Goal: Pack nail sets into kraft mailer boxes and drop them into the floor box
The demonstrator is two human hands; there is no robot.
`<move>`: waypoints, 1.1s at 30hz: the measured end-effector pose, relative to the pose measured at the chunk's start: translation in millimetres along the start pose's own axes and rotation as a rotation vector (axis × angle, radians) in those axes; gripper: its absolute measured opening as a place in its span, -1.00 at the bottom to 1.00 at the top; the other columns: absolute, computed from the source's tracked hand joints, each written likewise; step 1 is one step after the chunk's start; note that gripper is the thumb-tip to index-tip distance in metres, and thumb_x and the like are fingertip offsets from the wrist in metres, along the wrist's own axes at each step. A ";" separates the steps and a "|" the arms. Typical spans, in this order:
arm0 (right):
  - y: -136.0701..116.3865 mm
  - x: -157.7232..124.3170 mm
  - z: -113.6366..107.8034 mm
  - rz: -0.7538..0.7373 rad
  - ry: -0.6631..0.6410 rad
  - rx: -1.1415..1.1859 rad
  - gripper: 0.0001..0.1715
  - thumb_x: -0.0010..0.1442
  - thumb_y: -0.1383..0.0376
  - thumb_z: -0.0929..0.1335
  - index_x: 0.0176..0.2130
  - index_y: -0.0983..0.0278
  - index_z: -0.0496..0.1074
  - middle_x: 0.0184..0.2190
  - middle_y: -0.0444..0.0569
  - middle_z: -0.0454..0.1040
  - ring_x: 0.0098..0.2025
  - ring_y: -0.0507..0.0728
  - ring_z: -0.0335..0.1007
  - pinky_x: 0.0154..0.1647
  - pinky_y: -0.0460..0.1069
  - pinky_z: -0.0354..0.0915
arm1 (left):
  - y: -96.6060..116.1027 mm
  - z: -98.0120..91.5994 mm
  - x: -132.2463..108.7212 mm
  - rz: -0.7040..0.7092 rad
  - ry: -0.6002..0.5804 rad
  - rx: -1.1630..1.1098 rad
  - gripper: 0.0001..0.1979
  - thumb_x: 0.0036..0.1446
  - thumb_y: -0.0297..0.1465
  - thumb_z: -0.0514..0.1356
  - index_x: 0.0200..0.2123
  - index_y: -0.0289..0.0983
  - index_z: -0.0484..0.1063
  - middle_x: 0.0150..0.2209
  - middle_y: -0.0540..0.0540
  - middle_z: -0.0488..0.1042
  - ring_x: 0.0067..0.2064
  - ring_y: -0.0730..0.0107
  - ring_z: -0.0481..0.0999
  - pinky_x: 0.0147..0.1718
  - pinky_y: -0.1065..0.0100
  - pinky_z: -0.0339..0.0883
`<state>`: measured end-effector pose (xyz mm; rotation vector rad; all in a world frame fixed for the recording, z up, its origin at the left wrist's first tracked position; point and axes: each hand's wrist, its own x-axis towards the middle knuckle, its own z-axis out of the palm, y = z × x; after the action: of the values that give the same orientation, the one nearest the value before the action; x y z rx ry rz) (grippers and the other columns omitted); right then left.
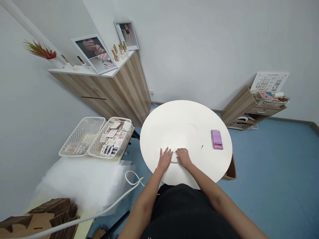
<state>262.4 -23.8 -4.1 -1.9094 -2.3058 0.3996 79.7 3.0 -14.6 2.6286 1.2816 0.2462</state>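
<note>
A small flat white piece (174,157), perhaps paper or cloth, lies on the round white table (181,114) near its front edge. My left hand (165,158) rests palm down over its left end, fingers spread and stretched forward. Over the right end lies my right hand (183,156), also palm down, its fingers slightly bent and apart. Only the middle of the white piece shows between the hands; both ends are covered. To the right on the same table is a purple pack (217,139), blurred into blocks, and a small dark speck (202,146) lies nearer.
On the left side table stand two white baskets (111,137) with cards, clear plastic bags (82,181) and folded brown cardboard (54,215). A white cable (112,206) runs across. Behind are a wooden cabinet (129,79) with frames and bottles, and a low shelf (239,106) at right.
</note>
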 end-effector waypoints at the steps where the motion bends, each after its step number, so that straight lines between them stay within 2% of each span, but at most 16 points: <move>1: -2.0 -2.3 0.0 -0.023 -0.020 -0.005 -0.57 0.26 0.39 0.23 0.11 0.22 0.34 0.13 0.07 0.38 0.19 0.25 0.16 0.28 0.25 -0.08 | 0.6 0.0 -2.8 0.016 -0.026 -0.006 -0.48 0.23 -0.49 -0.02 0.26 -0.14 0.16 0.26 -0.14 0.28 0.35 0.09 0.06 0.28 -0.27 -0.32; 3: -4.7 -6.7 0.2 -0.055 -0.062 -0.009 -0.52 0.27 0.38 0.20 0.16 0.22 0.30 0.19 0.07 0.34 0.24 0.25 0.13 0.32 0.30 -0.19 | 0.6 -0.9 -8.7 0.016 -0.069 -0.024 -0.44 0.23 -0.41 0.01 0.30 -0.19 0.09 0.27 -0.19 0.25 0.36 0.06 0.06 0.28 -0.30 -0.38; 6: -5.2 -11.9 -0.3 -0.116 -0.107 -0.027 -0.39 0.24 0.19 0.28 0.24 0.30 0.22 0.28 0.16 0.22 0.31 0.33 0.03 0.32 0.41 -0.34 | -0.7 -3.3 -16.0 0.066 -0.107 -0.030 -0.32 0.17 -0.24 0.11 0.33 -0.26 0.03 0.31 -0.25 0.19 0.37 -0.02 0.00 0.26 -0.32 -0.50; 8: -5.0 -13.8 -1.5 -0.172 -0.131 -0.055 -0.23 0.16 0.12 0.36 0.26 0.35 0.18 0.30 0.22 0.18 0.33 0.38 -0.02 0.32 0.45 -0.41 | -0.7 -4.1 -19.0 0.102 -0.108 -0.015 -0.28 0.14 -0.22 0.16 0.32 -0.28 0.03 0.29 -0.28 0.20 0.37 -0.04 0.01 0.26 -0.33 -0.54; 10: -5.7 -14.7 -2.8 -0.204 -0.143 -0.086 -0.18 0.10 0.16 0.39 0.26 0.37 0.18 0.28 0.25 0.20 0.32 0.39 0.01 0.32 0.44 -0.40 | 1.0 -3.1 -20.9 0.102 -0.096 -0.008 -0.33 0.15 -0.26 0.16 0.29 -0.29 0.09 0.25 -0.30 0.27 0.35 -0.02 0.07 0.26 -0.31 -0.53; 15: -8.1 -19.8 -5.1 -0.168 -0.163 -0.071 -0.30 0.13 0.26 0.34 0.22 0.42 0.22 0.24 0.29 0.25 0.26 0.35 0.13 0.34 0.38 -0.24 | 7.1 -0.6 -25.4 0.042 -0.084 -0.120 -0.44 0.20 -0.23 0.12 0.23 -0.28 0.19 0.17 -0.30 0.39 0.27 -0.03 0.26 0.27 -0.31 -0.44; 21: -5.4 -25.3 -13.8 -0.131 -0.246 -0.026 -0.34 0.11 0.36 0.31 0.21 0.37 0.23 0.25 0.25 0.23 0.23 0.32 0.17 0.31 0.31 -0.12 | 9.4 -19.6 -26.0 0.000 -0.187 -0.232 -0.48 0.17 -0.14 0.12 0.17 -0.19 0.30 0.18 -0.19 0.39 0.30 -0.05 0.18 0.28 -0.26 -0.52; 25: -6.3 -20.1 -25.2 -0.129 -0.206 -0.014 -0.57 0.15 0.36 0.29 0.04 0.36 0.35 0.14 0.22 0.32 0.09 0.26 0.30 0.25 0.19 0.02 | 11.1 -29.1 -22.1 -0.063 -0.215 -0.262 -0.53 0.16 -0.20 0.12 0.13 -0.20 0.34 0.16 -0.20 0.37 0.27 0.00 0.20 0.28 -0.25 -0.42; 29: -6.7 -11.7 -35.0 -0.136 -0.178 -0.015 -0.75 0.23 0.41 0.23 -0.09 0.31 0.38 -0.11 0.07 0.47 -0.05 0.18 0.37 0.26 0.17 -0.02 | 10.9 -29.0 -16.3 -0.127 -0.177 -0.260 -0.62 0.20 -0.26 0.07 0.07 -0.18 0.38 0.08 -0.19 0.39 0.19 0.07 0.28 0.26 -0.28 -0.28; 33: -5.5 -1.0 -39.8 -0.096 -0.189 -0.015 -0.77 0.28 0.38 0.22 -0.13 0.25 0.41 -0.17 0.02 0.50 -0.06 0.16 0.38 0.28 0.19 -0.08 | 12.7 -27.8 -7.7 -0.160 -0.104 -0.222 -0.66 0.20 -0.34 0.05 0.03 -0.20 0.39 0.06 -0.20 0.40 0.16 0.07 0.30 0.24 -0.30 -0.22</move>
<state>267.7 -20.8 35.6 -1.8304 -2.5132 0.5764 78.0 -7.7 15.0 2.3104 1.3373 0.2104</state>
